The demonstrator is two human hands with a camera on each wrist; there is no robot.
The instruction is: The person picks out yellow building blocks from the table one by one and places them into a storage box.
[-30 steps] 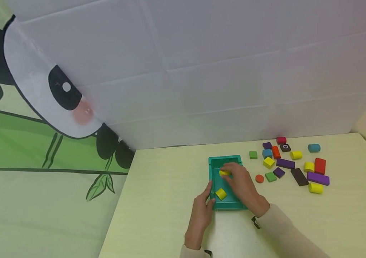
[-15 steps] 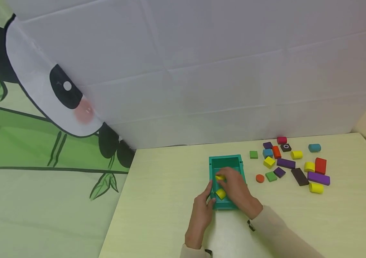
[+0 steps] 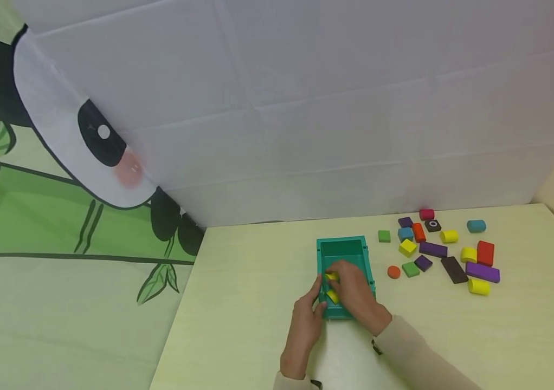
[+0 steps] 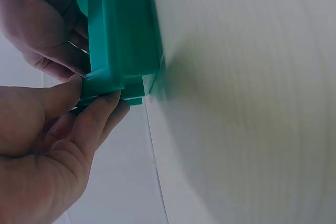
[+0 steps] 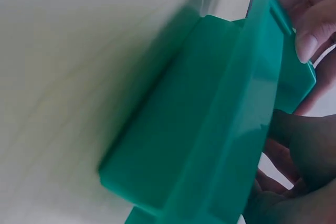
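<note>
At far left is a panda-printed cloth (image 3: 52, 103). On the pale surface (image 3: 228, 287), the left hand (image 3: 307, 320) grips the near left rim of a green plastic box (image 3: 342, 248) between thumb and fingers. Toward the box's left wall are a nearer yellow block (image 3: 333, 297) and a farther yellow block (image 3: 331, 276), which the right hand (image 3: 356, 291), reaching inside, pinches. Beyond, apart from the box, come a green square block (image 3: 384, 236), an orange disc (image 3: 393, 272), a black slab (image 3: 454, 270), and a purple bar (image 3: 482, 272) between a yellow cylinder (image 3: 478, 287) and a red block (image 3: 485, 253).

1 tray (image 3: 342, 248) w/ prob. 2 yellow blks (image 3: 332, 297), 18 loose blks (image 3: 433, 249), 2 hands (image 3: 307, 320)
</note>
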